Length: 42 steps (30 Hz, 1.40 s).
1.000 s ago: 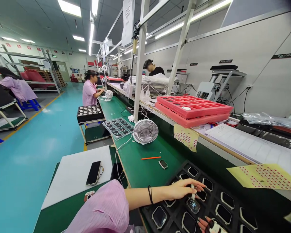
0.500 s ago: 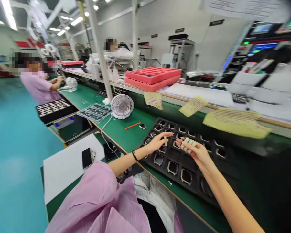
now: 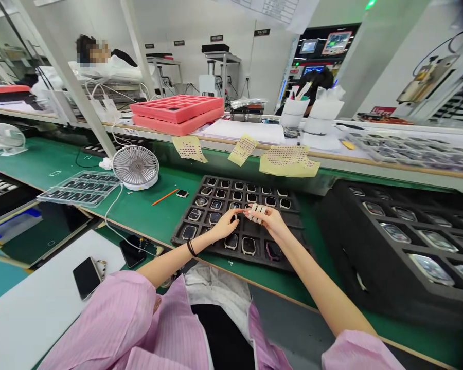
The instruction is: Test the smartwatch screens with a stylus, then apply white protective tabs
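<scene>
While above the black foam tray (image 3: 177,239) of watch cases (image 3: 248,245), left hand (image 3: 226,224) curled with fingers drawn together, any held item indeterminable; right hand (image 3: 272,220) pinching a white ribbed strip (image 3: 256,213). Farther out: orange stick (image 3: 165,196), white desk fan (image 3: 135,167), stacked red foam trays (image 3: 177,109).

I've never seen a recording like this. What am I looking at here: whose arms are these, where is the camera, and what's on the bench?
This is one camera worn on a person's head, looking down at their own two bare arms, so there is no machine. The person sits at a green workbench in a factory. In front lies a black foam tray with rows of square smartwatch bodies. The right hand pinches a small white ridged strip above the tray; the left hand reaches beside it over them, and what it touches is unclear. Nearby are a white desk fan and an orange pen.
</scene>
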Tool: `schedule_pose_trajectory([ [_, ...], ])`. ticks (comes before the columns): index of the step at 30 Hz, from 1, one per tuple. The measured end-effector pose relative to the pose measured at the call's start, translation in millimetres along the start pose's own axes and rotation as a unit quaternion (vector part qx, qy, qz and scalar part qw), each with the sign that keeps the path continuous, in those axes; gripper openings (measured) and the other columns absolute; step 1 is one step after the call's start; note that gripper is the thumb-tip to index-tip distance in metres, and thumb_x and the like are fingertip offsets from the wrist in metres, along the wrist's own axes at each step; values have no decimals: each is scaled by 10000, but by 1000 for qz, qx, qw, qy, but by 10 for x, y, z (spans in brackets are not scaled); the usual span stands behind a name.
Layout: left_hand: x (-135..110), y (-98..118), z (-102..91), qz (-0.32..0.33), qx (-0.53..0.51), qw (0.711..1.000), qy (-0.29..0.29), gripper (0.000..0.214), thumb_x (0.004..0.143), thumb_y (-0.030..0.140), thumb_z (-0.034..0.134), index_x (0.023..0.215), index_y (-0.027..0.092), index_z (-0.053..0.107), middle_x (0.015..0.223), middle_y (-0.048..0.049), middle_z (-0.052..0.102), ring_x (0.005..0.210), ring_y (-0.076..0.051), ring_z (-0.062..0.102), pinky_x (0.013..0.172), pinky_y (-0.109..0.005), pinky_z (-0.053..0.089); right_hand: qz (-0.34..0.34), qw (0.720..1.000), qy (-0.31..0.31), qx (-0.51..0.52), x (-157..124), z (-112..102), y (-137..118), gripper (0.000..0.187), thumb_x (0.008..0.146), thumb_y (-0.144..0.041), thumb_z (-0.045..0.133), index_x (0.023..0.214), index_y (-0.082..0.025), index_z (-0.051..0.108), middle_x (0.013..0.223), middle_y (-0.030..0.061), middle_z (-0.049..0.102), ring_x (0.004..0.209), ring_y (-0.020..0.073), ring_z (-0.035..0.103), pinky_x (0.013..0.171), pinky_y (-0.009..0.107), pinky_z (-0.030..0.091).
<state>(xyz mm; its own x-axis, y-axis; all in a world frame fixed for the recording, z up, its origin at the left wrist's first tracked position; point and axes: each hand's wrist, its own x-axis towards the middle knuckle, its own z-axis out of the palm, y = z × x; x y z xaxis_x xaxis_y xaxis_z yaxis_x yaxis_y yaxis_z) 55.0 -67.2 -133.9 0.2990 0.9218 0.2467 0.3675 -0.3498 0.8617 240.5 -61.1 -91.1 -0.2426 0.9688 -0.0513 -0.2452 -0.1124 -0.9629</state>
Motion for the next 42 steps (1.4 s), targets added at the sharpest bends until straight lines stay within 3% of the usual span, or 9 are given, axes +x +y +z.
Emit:
schedule_pose_trajectory([
  [7,-15,87,74,30,39,999,19,391,854,98,445,1222,164,560,1295,-130,587,1266,-246,510,1138,-466,344,-6,1000,20,-10,42,-192,13,453,439,-337,941,822,-199,745,856,75,785,882,309,743,899,469,569],
  [14,107,204,285,58,46,997,16,390,846,83,441,1210,159,556,1271,-131,604,1223,-229,544,1102,-428,397,-10,998,54,-23,-18,-366,-61,470,454,-367,931,855,-206,747,872,69,786,910,312,736,931,475,546],
  [24,-8,3,162,43,104,992,49,383,839,59,424,1179,163,567,1265,-134,590,1260,-252,505,1147,-495,330,-5,999,30,-36,24,-155,64,485,394,-390,939,798,-203,746,844,71,787,867,306,738,956,497,522],
  [31,-21,-30,198,32,140,989,41,418,843,53,409,1223,173,534,1299,-132,567,1292,-250,480,1164,-517,297,1,999,26,-41,10,-186,89,454,411,-390,935,781,-206,746,817,65,784,851,293,739,935,479,533],
  [36,-53,105,150,20,163,986,33,541,821,234,629,1332,162,466,1455,-189,433,1422,-346,313,1158,-591,255,21,999,2,-31,11,-226,99,467,431,-405,928,810,-203,745,833,65,785,827,288,743,908,473,552],
  [39,-8,289,77,89,157,983,-11,712,788,285,705,1420,198,390,1542,-167,339,1451,-331,272,1183,-548,242,40,998,-36,-20,1,-237,95,445,479,-419,910,829,-199,745,849,77,783,835,290,745,865,452,574],
  [42,98,417,19,166,98,977,-96,645,812,240,679,1406,229,426,1470,-126,467,1359,-266,448,1129,-431,382,52,996,-71,-13,-32,-234,92,433,518,-448,888,836,-195,742,858,94,777,853,297,742,806,427,594],
])
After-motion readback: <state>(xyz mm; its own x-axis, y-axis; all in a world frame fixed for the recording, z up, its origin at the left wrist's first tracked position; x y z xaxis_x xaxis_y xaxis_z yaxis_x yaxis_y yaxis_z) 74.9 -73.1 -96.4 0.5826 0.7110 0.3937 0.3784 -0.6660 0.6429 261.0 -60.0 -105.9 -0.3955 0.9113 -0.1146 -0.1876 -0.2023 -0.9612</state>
